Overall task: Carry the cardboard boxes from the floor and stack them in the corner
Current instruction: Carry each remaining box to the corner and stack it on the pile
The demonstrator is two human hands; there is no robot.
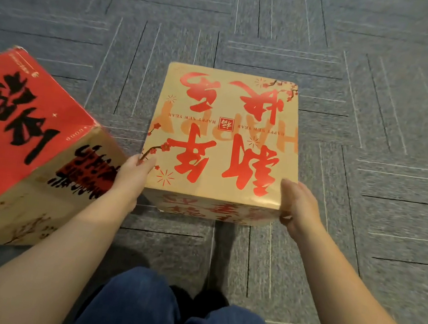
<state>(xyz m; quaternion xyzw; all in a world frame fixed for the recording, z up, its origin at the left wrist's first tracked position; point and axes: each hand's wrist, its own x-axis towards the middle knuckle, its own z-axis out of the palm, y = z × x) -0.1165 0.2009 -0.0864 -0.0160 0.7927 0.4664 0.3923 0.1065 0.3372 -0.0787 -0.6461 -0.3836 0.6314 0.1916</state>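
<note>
1. Grey-blue carpet floor (355,71), line-patterned tiles.
2. Two boxes: tan box (223,136) between both hands; red-topped box (20,136) just left of left-hand fingers.
3. Left hand (135,173) and right hand (298,203) press the tan box's sides; fingers mostly hidden, spread unclear.
4. Two dark trouser legs (133,309) below.
</note>
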